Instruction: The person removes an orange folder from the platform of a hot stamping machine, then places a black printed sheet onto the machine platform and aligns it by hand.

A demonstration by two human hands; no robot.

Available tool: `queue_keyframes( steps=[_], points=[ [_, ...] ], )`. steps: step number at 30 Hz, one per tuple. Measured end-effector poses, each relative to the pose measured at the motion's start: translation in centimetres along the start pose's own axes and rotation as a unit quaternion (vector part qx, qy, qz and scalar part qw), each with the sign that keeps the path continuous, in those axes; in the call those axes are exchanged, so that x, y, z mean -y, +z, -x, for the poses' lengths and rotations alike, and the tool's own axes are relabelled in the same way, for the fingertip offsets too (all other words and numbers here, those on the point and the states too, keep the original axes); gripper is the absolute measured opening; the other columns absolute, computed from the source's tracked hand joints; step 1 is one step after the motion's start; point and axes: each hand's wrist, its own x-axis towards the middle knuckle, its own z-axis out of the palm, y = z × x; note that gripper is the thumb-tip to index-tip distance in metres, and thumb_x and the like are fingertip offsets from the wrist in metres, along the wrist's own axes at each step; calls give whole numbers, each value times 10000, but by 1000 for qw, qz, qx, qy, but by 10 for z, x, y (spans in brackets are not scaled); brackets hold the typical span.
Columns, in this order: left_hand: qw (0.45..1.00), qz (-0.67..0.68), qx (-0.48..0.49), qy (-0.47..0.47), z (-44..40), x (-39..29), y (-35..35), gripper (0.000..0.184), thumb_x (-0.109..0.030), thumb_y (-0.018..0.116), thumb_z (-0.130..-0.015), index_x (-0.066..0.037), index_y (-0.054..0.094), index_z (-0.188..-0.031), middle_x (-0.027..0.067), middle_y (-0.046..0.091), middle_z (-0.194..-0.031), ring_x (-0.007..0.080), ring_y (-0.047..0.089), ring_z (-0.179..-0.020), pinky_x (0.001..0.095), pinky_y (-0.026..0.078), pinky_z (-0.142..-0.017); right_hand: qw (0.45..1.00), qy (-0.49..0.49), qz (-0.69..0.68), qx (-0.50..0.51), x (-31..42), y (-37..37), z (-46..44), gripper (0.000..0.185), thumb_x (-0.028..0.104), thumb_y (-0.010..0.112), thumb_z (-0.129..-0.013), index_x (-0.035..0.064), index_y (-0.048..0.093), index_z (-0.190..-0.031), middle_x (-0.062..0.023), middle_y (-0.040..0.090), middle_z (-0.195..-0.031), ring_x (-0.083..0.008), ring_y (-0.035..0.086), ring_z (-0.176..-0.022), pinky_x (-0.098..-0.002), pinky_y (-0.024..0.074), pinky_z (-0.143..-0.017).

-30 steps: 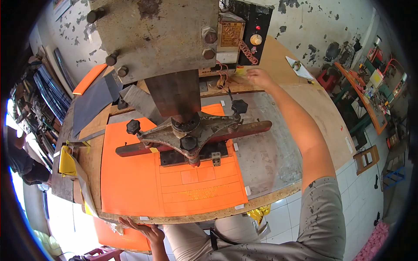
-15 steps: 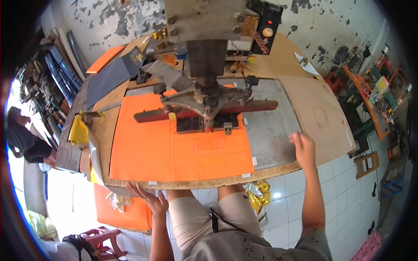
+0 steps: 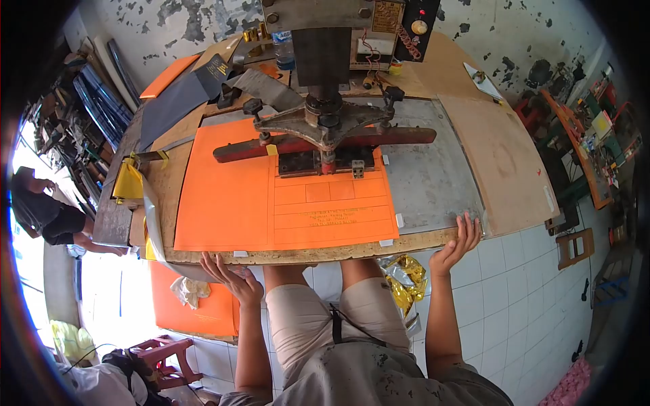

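Note:
My left hand point(image 3: 233, 277) is open at the front edge of the wooden table point(image 3: 318, 254), its fingers spread and touching the edge. My right hand point(image 3: 459, 245) is also open, with fingertips at the front right corner of the grey metal plate point(image 3: 430, 183). An orange sheet point(image 3: 223, 196) with printed lines and small gold text lies on the plate, between my hands and the machine. Over its upper part stands the press head point(image 3: 328, 128), with a red bar point(image 3: 406, 137) and a dark block point(image 3: 298, 162) beneath. Neither hand holds anything.
Gold foil point(image 3: 128, 183) hangs at the table's left; crumpled foil point(image 3: 408, 281) lies below. A dark folder point(image 3: 172, 108) and a water bottle point(image 3: 283, 51) are at the back. Another person point(image 3: 51, 210) stands far left. A red stool point(image 3: 169, 358) is lower left.
My right hand has come down from beside the control box to the table's front edge and opened. My left hand stays near the front edge. The view has shifted, showing the press head higher.

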Motion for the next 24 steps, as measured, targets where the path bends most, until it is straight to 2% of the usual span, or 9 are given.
queue_keyframes(
  steps=[13, 16, 19, 22, 24],
  points=[
    [1000, 5, -16, 8, 3, 6, 6, 670, -431, 407, -1051, -62, 295, -1598, 288, 206, -1695, 542, 142, -1564, 708, 100, -1239, 1000, -17, 5, 9, -2, -5, 2, 549, 377, 267, -1123, 44, 647, -1336, -151, 602, -1462, -422, 447, -1434, -622, 220, -1218],
    [1000, -4, -7, 8, 2, 6, 5, 721, -555, 360, -1092, -78, 254, -1623, 265, 188, -1707, 516, 120, -1579, 694, 112, -1239, 1000, -21, 1, 5, -2, -4, 1, 544, 379, 274, -1123, 44, 650, -1326, -154, 607, -1451, -425, 455, -1423, -622, 231, -1211],
    [1000, -4, -15, 10, 3, 7, 7, 718, -555, 355, -1092, -82, 256, -1624, 262, 179, -1710, 516, 118, -1579, 700, 109, -1237, 1000, -23, -1, 3, -3, -3, 1, 540, 381, 277, -1122, 45, 653, -1316, -155, 615, -1438, -427, 460, -1416, -620, 239, -1207],
    [1000, 6, -23, 15, 4, 9, 10, 676, -469, 411, -1067, -64, 289, -1594, 288, 192, -1697, 538, 128, -1567, 719, 85, -1235, 1000, -21, 7, 3, -1, -4, 1, 541, 384, 277, -1124, 45, 655, -1309, -155, 620, -1428, -426, 462, -1414, -619, 243, -1206],
    [999, 5, -26, 20, 4, 10, 11, 677, -481, 408, -1070, -61, 293, -1589, 289, 193, -1696, 536, 125, -1568, 719, 82, -1236, 1000, -22, 8, 4, -1, -3, 0, 544, 388, 275, -1125, 46, 656, -1308, -156, 620, -1429, -426, 462, -1413, -618, 241, -1207]
  ],
)
